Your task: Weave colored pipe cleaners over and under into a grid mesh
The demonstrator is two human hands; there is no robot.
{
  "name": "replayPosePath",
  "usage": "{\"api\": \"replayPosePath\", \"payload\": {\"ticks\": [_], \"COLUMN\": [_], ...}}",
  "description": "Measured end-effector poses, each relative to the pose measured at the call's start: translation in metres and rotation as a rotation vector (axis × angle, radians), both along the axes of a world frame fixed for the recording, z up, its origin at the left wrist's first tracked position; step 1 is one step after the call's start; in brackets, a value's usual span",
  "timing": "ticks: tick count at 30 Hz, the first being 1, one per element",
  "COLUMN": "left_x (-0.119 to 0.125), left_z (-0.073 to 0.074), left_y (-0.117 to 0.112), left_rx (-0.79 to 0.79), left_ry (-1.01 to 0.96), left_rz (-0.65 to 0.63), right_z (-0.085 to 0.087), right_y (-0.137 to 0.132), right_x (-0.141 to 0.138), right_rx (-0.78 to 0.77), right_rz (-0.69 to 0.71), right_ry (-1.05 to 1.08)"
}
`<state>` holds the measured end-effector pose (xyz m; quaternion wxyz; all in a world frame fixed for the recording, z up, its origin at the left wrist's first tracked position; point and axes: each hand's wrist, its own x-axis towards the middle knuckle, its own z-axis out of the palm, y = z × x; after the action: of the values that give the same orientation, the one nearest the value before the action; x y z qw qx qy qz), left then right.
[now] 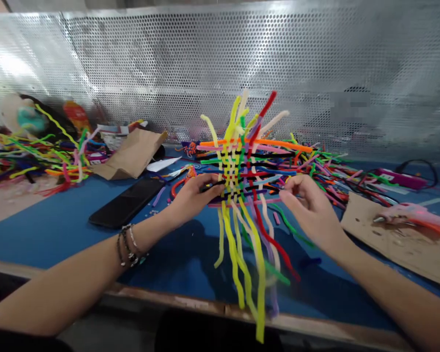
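Observation:
I hold up a woven mat of pipe cleaners (pixel 242 171) above the blue table (pixel 58 230). Yellow, red, green and cream strands run up and hang down; orange, black, blue and pink ones cross them. My left hand (pixel 192 195) is closed on the mat's left edge, pinching a black strand. My right hand (pixel 308 205) is closed on the right edge, fingertips pinching the ends of the crossing strands. Long loose ends dangle past the table's front edge.
A black phone (pixel 126 203) lies left of my left hand. Loose pipe cleaners (pixel 33 156) are heaped at the far left and behind the mat. A brown paper bag (pixel 134 154), cardboard (pixel 399 244) with a pink glue gun (pixel 418 217), perforated metal wall (pixel 205 63) behind.

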<state>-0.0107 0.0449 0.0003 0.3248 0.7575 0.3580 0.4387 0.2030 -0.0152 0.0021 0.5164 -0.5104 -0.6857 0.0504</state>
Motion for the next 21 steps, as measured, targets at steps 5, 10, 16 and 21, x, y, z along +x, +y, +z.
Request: {"api": "replayPosePath", "payload": {"ticks": [5,10,16,21], "left_x": [-0.001,-0.002,0.003,0.006], "left_z": [0.002,0.003,-0.004,-0.002], "left_y": [-0.002,-0.002,-0.008,-0.016], "left_rx": [-0.026,-0.002,0.087,0.001], "left_ry": [-0.162,-0.152,0.013,-0.003], "left_rz": [0.011,0.017,-0.025,-0.095], "right_z": [-0.008,-0.007,-0.007,-0.011], "right_y": [0.011,0.004,-0.003,-0.005], "right_x": [0.002,-0.006,-0.018,-0.019], "right_rx": [-0.445,-0.642,-0.576,-0.555], "right_rz": [0.294,0.661,0.546,0.366], "right_ry": [0.417,0.42,0.418,0.362]}}
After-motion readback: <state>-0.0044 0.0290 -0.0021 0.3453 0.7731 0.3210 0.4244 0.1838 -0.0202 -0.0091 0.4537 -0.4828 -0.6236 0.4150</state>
